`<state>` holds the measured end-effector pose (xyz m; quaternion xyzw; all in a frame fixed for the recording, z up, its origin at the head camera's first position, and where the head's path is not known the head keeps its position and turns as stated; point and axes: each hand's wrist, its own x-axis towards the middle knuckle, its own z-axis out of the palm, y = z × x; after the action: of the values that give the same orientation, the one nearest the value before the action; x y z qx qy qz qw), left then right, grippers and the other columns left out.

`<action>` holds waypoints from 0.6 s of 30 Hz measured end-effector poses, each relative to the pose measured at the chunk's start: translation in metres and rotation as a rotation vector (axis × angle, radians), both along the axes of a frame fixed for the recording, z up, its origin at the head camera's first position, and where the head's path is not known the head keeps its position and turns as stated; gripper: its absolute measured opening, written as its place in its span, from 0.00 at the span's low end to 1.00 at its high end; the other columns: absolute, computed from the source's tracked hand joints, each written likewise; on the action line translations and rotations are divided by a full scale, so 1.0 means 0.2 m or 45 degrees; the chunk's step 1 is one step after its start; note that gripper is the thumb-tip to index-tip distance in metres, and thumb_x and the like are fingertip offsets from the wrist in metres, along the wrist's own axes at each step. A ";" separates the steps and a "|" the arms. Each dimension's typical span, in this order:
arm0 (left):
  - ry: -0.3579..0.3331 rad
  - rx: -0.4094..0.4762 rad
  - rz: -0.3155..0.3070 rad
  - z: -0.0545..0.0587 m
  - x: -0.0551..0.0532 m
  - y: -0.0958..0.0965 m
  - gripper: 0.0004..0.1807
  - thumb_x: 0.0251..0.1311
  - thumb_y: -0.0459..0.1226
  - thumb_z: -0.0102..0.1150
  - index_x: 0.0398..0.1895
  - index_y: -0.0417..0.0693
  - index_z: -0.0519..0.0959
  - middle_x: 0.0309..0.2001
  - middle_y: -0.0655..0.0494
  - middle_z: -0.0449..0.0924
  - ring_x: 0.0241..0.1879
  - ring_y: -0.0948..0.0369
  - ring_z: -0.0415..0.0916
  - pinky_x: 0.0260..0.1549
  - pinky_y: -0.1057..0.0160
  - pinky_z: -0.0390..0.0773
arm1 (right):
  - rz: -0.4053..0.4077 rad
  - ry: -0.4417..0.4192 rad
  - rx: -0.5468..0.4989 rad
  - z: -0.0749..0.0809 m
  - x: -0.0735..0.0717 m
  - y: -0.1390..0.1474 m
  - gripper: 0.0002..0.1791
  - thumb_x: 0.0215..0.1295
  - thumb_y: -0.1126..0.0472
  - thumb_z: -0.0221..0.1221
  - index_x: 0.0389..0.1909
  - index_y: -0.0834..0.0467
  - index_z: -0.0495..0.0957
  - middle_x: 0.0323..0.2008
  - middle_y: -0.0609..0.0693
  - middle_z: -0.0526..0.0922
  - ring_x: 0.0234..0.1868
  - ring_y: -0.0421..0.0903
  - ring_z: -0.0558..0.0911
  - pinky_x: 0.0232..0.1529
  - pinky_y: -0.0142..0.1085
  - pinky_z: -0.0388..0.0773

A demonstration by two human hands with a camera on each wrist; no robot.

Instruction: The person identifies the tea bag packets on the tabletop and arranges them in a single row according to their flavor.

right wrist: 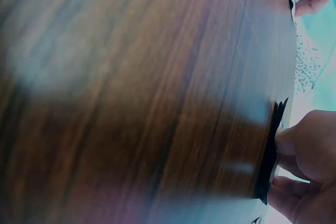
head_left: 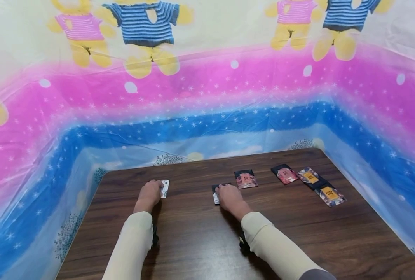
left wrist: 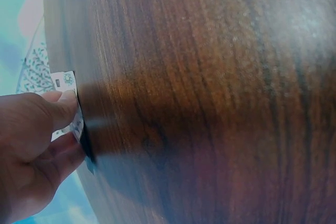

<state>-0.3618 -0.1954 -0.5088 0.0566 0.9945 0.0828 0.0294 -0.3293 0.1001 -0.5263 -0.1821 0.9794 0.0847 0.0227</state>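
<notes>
My left hand (head_left: 150,194) pinches a small white sachet (head_left: 164,188) at the left part of the table. In the left wrist view the thumb lies on the printed white face of this sachet (left wrist: 67,80), and its dark underside shows below. Nearer the middle, my right hand (head_left: 231,199) grips a black and white sachet (head_left: 216,197), partly covered by the fingers. Seen edge-on in the right wrist view, this black sachet (right wrist: 270,153) sits at the thumb and fingertips, low against the table.
A pink-labelled sachet (head_left: 246,179) lies just beyond the right hand. Farther right are another pink-labelled sachet (head_left: 285,174) and two orange-labelled sachets (head_left: 310,177), close together. The brown wooden table (head_left: 193,241) meets a printed cloth backdrop (head_left: 200,105) at its back and sides.
</notes>
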 end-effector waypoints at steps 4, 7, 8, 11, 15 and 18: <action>0.004 0.003 0.005 0.00 0.01 0.00 0.19 0.66 0.29 0.61 0.61 0.37 0.79 0.47 0.38 0.80 0.45 0.48 0.79 0.51 0.46 0.82 | 0.026 0.018 0.002 0.00 0.00 -0.03 0.20 0.74 0.61 0.56 0.64 0.51 0.78 0.65 0.50 0.80 0.60 0.53 0.81 0.56 0.46 0.84; 0.004 0.005 0.013 0.00 0.01 0.00 0.19 0.67 0.29 0.59 0.61 0.37 0.79 0.48 0.38 0.80 0.45 0.47 0.79 0.53 0.46 0.82 | 0.045 0.029 0.001 -0.01 0.00 -0.06 0.20 0.75 0.60 0.55 0.65 0.52 0.77 0.65 0.51 0.79 0.60 0.53 0.81 0.56 0.45 0.84; 0.003 0.005 0.014 0.00 0.01 0.00 0.19 0.67 0.29 0.59 0.61 0.37 0.79 0.48 0.38 0.80 0.46 0.47 0.79 0.53 0.46 0.82 | 0.033 0.029 -0.032 -0.01 0.00 -0.07 0.20 0.76 0.59 0.55 0.65 0.53 0.78 0.64 0.52 0.80 0.59 0.53 0.82 0.56 0.45 0.84; -0.002 0.006 0.012 0.00 0.00 0.01 0.19 0.67 0.29 0.59 0.61 0.38 0.79 0.49 0.38 0.80 0.47 0.47 0.79 0.54 0.46 0.82 | 0.019 0.021 -0.076 0.00 0.00 -0.09 0.19 0.77 0.58 0.54 0.65 0.55 0.78 0.63 0.52 0.81 0.58 0.53 0.82 0.55 0.45 0.84; -0.005 0.005 0.007 -0.01 0.00 0.01 0.20 0.67 0.30 0.61 0.61 0.37 0.79 0.49 0.38 0.80 0.47 0.47 0.79 0.54 0.46 0.82 | 0.021 0.005 -0.095 0.01 0.00 -0.12 0.20 0.75 0.59 0.56 0.65 0.55 0.78 0.64 0.52 0.80 0.60 0.53 0.81 0.58 0.46 0.83; 0.002 -0.002 0.002 -0.01 0.00 0.00 0.19 0.67 0.30 0.61 0.60 0.37 0.80 0.49 0.38 0.80 0.47 0.47 0.79 0.54 0.46 0.81 | 0.007 -0.007 -0.143 0.01 0.00 -0.14 0.20 0.76 0.58 0.55 0.66 0.55 0.77 0.65 0.53 0.79 0.63 0.54 0.80 0.61 0.46 0.81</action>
<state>-0.3626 -0.1956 -0.5106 0.0558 0.9946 0.0822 0.0287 -0.3297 0.0724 -0.5249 -0.1860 0.9820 0.0292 0.0149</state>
